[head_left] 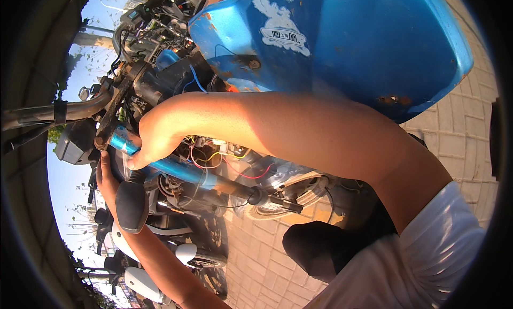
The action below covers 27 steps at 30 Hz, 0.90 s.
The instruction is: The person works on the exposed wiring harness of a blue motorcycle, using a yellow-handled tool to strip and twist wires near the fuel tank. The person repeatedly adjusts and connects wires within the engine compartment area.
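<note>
My right hand (156, 131) reaches in from the right, closed around a blue fork tube (184, 171) of a motorcycle, with its thumb along the near side. My left hand (108, 180) comes up from the lower edge. Its index finger is stretched out, the tip by a bolt (100, 141) at the end of a dark metal clamp (115, 103); the other fingers are largely hidden. A black rounded piece on a stalk (132, 206) stands in front of the left wrist. Loose coloured wires (220, 155) hang beneath my right forearm.
A large blue rusty panel (363, 41) with a white decal covers the upper right. Handlebar tubing (80, 108) juts out left. A spoked wheel (294, 194) stands below the tube, on brick paving (256, 261). White two-wheelers (143, 284) are parked at lower left. My dark-clothed leg (320, 247) is close by.
</note>
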Motion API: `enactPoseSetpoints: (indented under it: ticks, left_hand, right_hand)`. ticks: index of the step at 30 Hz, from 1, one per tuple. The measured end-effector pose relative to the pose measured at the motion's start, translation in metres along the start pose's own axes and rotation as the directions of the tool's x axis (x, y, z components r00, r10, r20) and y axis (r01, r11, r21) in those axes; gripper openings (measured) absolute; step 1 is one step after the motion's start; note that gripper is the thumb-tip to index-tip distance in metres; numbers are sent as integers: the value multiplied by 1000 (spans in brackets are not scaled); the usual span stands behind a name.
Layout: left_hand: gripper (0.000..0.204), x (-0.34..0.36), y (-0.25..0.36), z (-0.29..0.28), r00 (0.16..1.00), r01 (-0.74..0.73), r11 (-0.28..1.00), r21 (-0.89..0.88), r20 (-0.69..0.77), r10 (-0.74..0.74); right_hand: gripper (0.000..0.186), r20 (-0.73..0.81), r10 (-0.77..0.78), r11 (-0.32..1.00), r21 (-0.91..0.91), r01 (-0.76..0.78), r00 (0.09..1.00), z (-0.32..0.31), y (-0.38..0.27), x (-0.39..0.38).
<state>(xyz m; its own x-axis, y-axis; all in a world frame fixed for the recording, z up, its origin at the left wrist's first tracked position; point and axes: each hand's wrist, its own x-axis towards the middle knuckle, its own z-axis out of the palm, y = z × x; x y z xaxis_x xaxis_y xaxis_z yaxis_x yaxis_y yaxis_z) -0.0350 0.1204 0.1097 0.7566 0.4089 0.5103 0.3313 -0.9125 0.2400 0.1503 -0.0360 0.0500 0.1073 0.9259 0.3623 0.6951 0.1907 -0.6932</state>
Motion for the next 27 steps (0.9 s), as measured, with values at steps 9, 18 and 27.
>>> enactPoseSetpoints:
  ticks: [9, 18, 27]
  left_hand:
    - [72, -6, -10, 7, 990, -78, 992, 94, -107, 88]
    - [67, -9, 12, 17, 994, -109, 991, -81, -30, 107]
    - [67, -9, 13, 19, 998, -44, 999, -9, -55, 44]
  right_hand:
    - [75, -145, -71, 997, 19, 75, 987, 13, 0, -4]
    - [80, 77, -55, 982, 186, 40, 996, -22, -7, 28]
    - [79, -164, -115, 977, 158, 141, 980, -7, -6, 13]
